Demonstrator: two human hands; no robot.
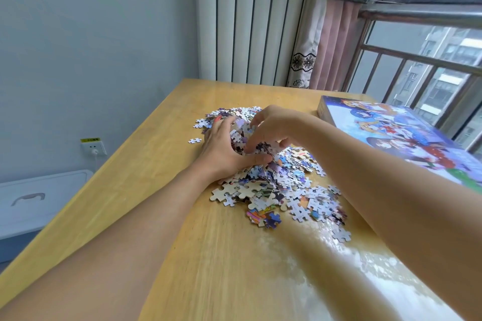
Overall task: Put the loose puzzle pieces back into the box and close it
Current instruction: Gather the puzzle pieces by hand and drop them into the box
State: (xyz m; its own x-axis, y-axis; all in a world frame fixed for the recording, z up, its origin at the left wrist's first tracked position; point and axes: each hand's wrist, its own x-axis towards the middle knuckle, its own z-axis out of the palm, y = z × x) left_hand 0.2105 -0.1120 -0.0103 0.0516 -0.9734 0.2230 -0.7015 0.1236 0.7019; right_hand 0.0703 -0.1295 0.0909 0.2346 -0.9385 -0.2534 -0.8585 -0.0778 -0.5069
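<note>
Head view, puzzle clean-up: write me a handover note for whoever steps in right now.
Left hand: curled into the far side of the heap of loose cardboard puzzle pieces on the yellow wooden table, scooping them.
Right hand: fingers curled, its grip on pieces opposite the left.
Blue illustrated puzzle box: at the table's right edge by the window, looks shut.
Done: nothing boxed that I can see.
Left: open the box, load all the pieces, including the single stray piece left of the heap, then close it.
</note>
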